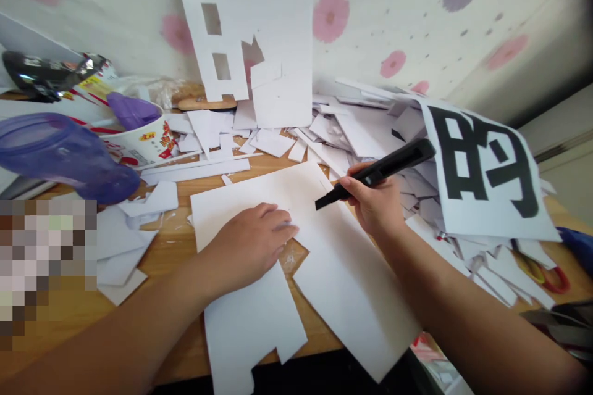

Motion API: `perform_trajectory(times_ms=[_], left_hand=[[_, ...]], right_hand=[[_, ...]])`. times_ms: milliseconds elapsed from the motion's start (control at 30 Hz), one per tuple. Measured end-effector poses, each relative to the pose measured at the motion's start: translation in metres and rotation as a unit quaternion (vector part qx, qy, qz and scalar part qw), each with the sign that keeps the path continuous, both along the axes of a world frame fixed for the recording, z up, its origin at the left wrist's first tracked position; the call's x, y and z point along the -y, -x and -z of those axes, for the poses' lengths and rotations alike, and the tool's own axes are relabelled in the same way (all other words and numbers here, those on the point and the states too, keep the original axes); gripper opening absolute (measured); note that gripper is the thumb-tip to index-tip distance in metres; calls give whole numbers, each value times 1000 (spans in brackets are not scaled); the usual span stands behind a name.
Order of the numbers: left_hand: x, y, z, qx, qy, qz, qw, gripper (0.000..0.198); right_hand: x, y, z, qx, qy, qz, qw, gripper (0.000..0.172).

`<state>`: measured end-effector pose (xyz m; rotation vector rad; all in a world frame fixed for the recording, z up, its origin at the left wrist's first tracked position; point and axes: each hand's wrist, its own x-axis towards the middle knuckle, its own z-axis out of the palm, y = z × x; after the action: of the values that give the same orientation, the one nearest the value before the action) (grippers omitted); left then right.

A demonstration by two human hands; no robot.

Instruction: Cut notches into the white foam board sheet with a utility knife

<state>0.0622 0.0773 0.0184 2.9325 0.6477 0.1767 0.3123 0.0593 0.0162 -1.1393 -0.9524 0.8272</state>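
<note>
A large white foam board [259,194] with an irregular notch cut into its front lies on the wooden table. My left hand [252,234] rests on its middle, fingers stretched out over the surface just behind the notch. My right hand [375,197] is wrapped round a black utility knife [384,163]. The knife's dark tip points down to the left over the board, to the right of my left fingers. Whether that tip touches the board I cannot tell. A short thin line shows on the board near the right hand.
A cut-out white board [282,99] leans against the wall. At right hangs a sheet with a black printed character [491,166]. White scraps [361,129] surround the work, with red-and-yellow-handled scissors [551,278] among them. A paper tub [143,139] and a bluish-purple plastic container [69,151] stand at left.
</note>
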Motion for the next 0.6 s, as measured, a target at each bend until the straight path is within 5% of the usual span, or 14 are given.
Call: perform_trajectory(times_ms=[200,367,600], left_hand=[[1,1,1,41,18,-12,999,29],[2,0,5,36,6,-8,999,29],[2,0,10,25,-8,-1,1000,34]], right_hand=[[34,-6,-7,118,-20,-79,990,29],[48,3,19,172,3,-6,985,27],[45,3,34,282,-55,-19,958,19]])
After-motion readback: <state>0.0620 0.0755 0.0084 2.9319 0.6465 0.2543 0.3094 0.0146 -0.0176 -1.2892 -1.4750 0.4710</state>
